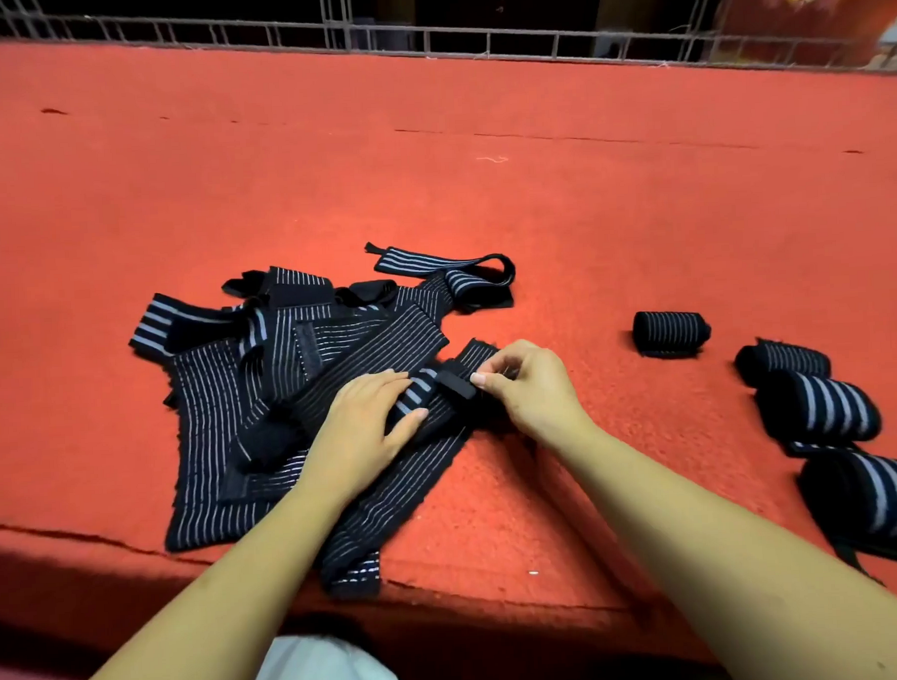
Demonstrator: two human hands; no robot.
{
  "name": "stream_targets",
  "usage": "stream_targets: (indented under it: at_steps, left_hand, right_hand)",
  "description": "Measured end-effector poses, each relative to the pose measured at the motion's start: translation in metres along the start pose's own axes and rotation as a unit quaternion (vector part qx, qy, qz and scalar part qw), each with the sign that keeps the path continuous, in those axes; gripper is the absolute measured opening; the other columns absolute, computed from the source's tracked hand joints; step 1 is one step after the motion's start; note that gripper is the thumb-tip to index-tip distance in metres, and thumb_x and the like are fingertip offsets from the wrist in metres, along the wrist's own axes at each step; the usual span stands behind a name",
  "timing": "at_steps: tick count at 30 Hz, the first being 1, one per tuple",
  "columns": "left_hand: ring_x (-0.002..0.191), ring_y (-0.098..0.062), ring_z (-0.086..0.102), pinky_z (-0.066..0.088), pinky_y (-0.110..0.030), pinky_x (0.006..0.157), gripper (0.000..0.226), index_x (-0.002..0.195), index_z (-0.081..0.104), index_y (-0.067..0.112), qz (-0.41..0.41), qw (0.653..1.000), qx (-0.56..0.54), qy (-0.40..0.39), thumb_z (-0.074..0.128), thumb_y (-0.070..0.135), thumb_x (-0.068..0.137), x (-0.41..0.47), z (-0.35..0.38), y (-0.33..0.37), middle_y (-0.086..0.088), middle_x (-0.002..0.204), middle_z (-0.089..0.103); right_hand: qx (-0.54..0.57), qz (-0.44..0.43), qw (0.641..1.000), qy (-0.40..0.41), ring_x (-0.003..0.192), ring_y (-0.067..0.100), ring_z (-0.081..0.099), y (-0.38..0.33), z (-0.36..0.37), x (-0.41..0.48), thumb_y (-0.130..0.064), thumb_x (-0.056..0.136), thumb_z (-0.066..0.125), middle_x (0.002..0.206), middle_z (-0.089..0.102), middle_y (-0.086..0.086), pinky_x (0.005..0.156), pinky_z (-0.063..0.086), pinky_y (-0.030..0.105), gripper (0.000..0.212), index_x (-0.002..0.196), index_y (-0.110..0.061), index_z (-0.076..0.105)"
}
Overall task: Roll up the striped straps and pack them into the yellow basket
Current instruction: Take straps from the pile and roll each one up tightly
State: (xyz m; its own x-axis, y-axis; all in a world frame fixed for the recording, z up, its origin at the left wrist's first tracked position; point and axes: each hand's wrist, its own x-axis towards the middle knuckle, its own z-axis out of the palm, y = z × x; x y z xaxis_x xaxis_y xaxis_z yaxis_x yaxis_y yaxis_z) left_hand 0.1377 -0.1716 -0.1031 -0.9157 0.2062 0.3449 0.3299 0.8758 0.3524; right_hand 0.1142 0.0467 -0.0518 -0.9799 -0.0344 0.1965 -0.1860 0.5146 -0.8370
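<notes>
A strap end (456, 385) is being pinched by the right hand (528, 387). Just left of the grip, the same strap is being pressed flat by the left hand (368, 425). The loose strap pile (263, 378) is lying left of and behind the grip. Four rolled straps (819, 406) are sitting well apart to its right, all on the table (532, 182).

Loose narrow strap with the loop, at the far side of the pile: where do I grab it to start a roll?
Probably by the narrow looped strap's flat free end, which points left and lies clear on the red surface. Come from above at the far-left side. Its right part folds into a loop and overlaps the pile, so pulling there may drag the others.
</notes>
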Motion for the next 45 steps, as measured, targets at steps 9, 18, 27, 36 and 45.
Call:
stream_targets:
  at_steps: [9,18,27,36,45]
  left_hand:
    - [0.1,-0.033,0.064,0.04,-0.034,0.078,0.026,0.092,0.072,0.013,-0.138,0.988,-0.034,-0.067,0.053,0.028,0.101,0.025,-0.035,0.022,-0.013,0.095,0.073]
    - [0.09,0.011,0.061,0.042,-0.008,0.087,0.035,0.103,0.071,0.026,-0.077,0.932,-0.339,-0.104,0.045,0.049,0.101,0.039,-0.069,0.128,0.02,0.099,0.071]
    - [0.075,-0.008,0.056,0.043,-0.026,0.072,0.006,0.095,0.07,0.019,-0.013,0.854,-0.515,-0.069,0.064,0.021,0.096,0.036,-0.069,0.164,0.009,0.079,0.063]
    - [0.079,0.001,0.061,0.046,-0.011,0.075,0.02,0.106,0.065,0.012,0.01,0.911,-0.405,-0.082,0.071,0.024,0.091,0.029,-0.068,0.165,0.007,0.089,0.069]
    - [0.083,-0.012,0.069,0.049,-0.034,0.086,0.017,0.095,0.071,0.017,-0.015,0.947,-0.205,-0.247,0.073,0.033,0.09,0.02,-0.066,0.094,-0.002,0.096,0.074]
  right_hand:
    - [0.065,-0.009,0.994,0.086,0.046,0.0,0.048,-0.036,-0.091,-0.021,-0.009,0.087,0.072,0.063,0.06,-0.006,0.049,0.036,0.015,0.008,0.08,-0.012,0.069]
    - [0.096,-0.029,0.995,-0.025,0.051,0.015,0.039,-0.04,-0.138,-0.059,-0.019,0.082,0.08,0.052,0.048,-0.005,0.053,0.031,0.028,0.015,0.072,-0.025,0.071]
    - [0.17,0.172,0.966,-0.092,0.073,0.01,0.066,-0.04,-0.139,-0.075,-0.069,0.073,0.063,0.093,0.072,-0.002,0.068,0.05,0.03,0.057,0.096,-0.017,0.073]
    - [0.271,0.143,0.946,-0.108,0.077,0.02,0.065,-0.038,-0.119,-0.083,-0.011,0.086,0.073,0.087,0.07,0.01,0.072,0.053,0.031,0.008,0.093,-0.009,0.069]
    - [0.101,0.109,0.983,0.106,0.066,0.011,0.056,0.005,-0.173,-0.072,-0.016,0.081,0.079,0.072,0.066,0.002,0.064,0.042,0.029,0.014,0.072,-0.013,0.069]
